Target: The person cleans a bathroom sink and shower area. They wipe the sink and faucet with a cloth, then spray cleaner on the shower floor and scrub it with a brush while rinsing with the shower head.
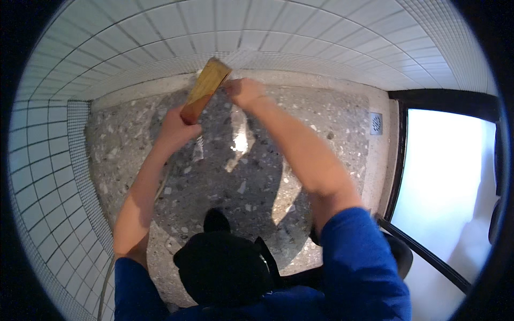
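My left hand is closed round the lower end of a flat, rectangular wooden block, tilted with its top leaning right. The block is light yellowish wood above and reddish brown near my grip. Close to its right edge, my right hand is closed, fingers curled in. Whether it touches the block or holds something small, I cannot tell. A faint whitish, see-through patch shows just beyond that hand; its nature is unclear.
Below lies a speckled stone floor with bright light patches. White tiled walls rise ahead and at left. A metal drain sits at right, beside a dark-framed bright doorway. A thin pale hose or cable runs at lower left.
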`<state>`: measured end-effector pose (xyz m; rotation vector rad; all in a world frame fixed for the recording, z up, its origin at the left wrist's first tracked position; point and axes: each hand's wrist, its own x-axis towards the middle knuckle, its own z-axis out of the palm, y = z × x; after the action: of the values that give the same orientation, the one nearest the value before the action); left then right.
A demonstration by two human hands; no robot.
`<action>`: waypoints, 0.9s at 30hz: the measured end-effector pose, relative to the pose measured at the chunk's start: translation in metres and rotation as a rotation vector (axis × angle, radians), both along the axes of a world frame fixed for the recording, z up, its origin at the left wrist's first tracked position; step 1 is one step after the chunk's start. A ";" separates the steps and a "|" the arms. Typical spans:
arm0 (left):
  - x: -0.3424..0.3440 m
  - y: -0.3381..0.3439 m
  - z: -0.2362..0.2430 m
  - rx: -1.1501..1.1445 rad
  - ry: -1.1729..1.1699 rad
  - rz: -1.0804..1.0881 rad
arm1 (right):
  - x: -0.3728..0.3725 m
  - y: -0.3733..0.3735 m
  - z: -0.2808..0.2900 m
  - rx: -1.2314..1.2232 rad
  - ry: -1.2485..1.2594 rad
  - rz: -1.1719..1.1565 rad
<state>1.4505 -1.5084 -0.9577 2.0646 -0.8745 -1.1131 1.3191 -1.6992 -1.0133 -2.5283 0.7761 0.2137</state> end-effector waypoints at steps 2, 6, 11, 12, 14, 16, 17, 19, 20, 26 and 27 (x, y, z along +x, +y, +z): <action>-0.010 -0.002 0.011 -0.011 -0.028 0.008 | -0.057 -0.047 0.008 -0.007 0.128 0.022; -0.044 -0.035 0.022 0.058 0.031 -0.062 | -0.216 -0.150 0.028 -0.063 0.307 -0.075; -0.108 -0.116 0.041 0.033 -0.012 -0.274 | -0.360 -0.228 0.031 -0.140 0.438 -0.367; -0.126 -0.139 0.049 0.043 0.020 -0.289 | -0.382 -0.240 0.030 -0.127 0.436 -0.419; -0.165 -0.185 0.065 0.067 0.089 -0.323 | -0.434 -0.262 0.021 -0.132 0.386 -0.569; -0.200 -0.219 0.061 0.034 0.087 -0.335 | -0.492 -0.274 0.000 -0.172 0.289 -0.761; -0.217 -0.236 0.058 0.020 0.085 -0.338 | -0.524 -0.273 -0.009 -0.191 0.267 -0.827; -0.250 -0.258 0.061 0.009 0.012 -0.362 | -0.587 -0.251 -0.020 -0.226 0.226 -0.945; -0.263 -0.266 0.061 0.018 0.014 -0.368 | -0.618 -0.228 -0.023 -0.228 0.215 -0.945; -0.334 -0.278 0.048 -0.058 0.108 -0.348 | -0.583 -0.076 -0.018 -0.037 0.076 -0.864; -0.348 -0.275 0.043 -0.059 0.146 -0.361 | -0.576 -0.079 -0.029 -0.101 -0.109 -0.761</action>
<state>1.1029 -1.7836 -0.9149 1.7936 -1.2215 -1.3876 0.7430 -1.7778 -1.0423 -2.1179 1.6484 -0.2216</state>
